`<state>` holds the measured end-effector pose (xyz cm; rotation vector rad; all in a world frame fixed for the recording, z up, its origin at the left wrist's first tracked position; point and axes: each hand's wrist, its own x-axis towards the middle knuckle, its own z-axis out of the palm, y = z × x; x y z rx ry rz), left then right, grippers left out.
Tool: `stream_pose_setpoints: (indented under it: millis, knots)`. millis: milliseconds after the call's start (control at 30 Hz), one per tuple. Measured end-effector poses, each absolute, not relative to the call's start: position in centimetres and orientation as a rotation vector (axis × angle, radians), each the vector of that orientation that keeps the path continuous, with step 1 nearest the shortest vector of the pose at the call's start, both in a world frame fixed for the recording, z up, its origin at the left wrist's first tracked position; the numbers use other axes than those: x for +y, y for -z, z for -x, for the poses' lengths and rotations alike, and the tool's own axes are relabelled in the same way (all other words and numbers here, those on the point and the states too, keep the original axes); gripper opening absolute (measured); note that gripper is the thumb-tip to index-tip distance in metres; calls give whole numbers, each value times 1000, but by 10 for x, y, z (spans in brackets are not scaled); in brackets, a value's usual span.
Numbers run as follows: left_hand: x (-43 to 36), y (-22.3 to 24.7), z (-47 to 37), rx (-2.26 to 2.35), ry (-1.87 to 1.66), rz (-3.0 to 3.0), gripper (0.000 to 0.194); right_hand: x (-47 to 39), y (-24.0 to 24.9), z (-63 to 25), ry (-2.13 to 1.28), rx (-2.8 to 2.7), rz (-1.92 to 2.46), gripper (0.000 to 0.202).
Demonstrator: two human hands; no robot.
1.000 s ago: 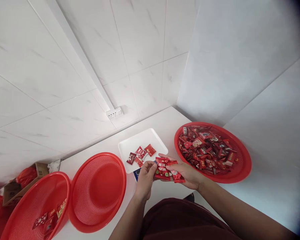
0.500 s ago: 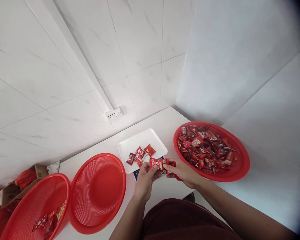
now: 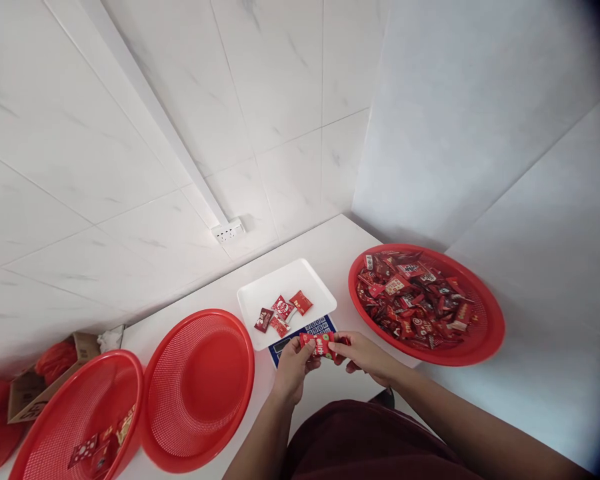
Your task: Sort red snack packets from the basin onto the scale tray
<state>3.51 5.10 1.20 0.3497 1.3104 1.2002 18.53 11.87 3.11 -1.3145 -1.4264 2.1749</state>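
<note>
Between my two hands is a small red snack packet (image 3: 322,345) with white lettering and a green round mark. My left hand (image 3: 296,363) pinches its left end, and my right hand (image 3: 356,352) grips the right end, fingers closed. Part of another red wrapper seems to show under the right fingers. Just beyond my hands, a blue scale with a keypad (image 3: 316,327) carries a white tray (image 3: 280,280). Several red packets (image 3: 283,308) lie together in the tray. To the right stands a red basket (image 3: 490,320) heaped with wrapped packets (image 3: 415,300).
An empty-looking red basket (image 3: 200,390) stands left of the tray. Another red basket (image 3: 80,400) beside it holds a few packets. A cardboard box (image 3: 25,393) with a red bag lies at far left. Behind the white table is a tiled wall with a power socket (image 3: 229,231).
Both hands have moved down toward my body with the red packet, uncovering more of the scale's keypad. The packets in the tray stay in place.
</note>
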Motion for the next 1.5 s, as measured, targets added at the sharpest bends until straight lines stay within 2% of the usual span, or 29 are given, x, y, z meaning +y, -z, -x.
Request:
stream_pose_setpoints:
  millis: [167,367,433,533,667,867,967,1100,1300,1367,1500]
  knots:
    - [64,5,-2,1328,-1421,-76,29,126,-20,-193,-2244,-1027,1364,25]
    - [65,1,10,1476,-1331,-55,67,135,-28,-191,-2282,-729,1196,25]
    - [59,-6,-4,1510,-1289,-130,61,135,-31,-187,-2269,-677,1157,29]
    - [51,-24,-30,1401,-1168,-314,38,134,-37,-182,-2238,-668,1066,37]
    - [48,-55,-59,1173,-1029,-536,37,131,-48,-175,-2224,-757,964,49]
    - [55,-71,-63,1184,-1090,-522,30,124,-60,-169,-2222,-916,943,57]
    - [53,-66,-53,1217,-1128,-495,27,127,-60,-172,-2113,-1163,953,54]
    - [49,-56,-43,1278,-1210,-433,28,132,-57,-179,-1860,-1650,1066,37]
    - [35,-19,-41,1385,-1053,-436,35,120,-18,-178,-1781,-1996,1147,18]
    - [26,-4,-41,1404,-966,-426,37,113,2,-178,-1742,-2077,1132,16]
    - [7,18,-30,1464,-866,-429,33,110,30,-176,-1883,-1967,1251,17]
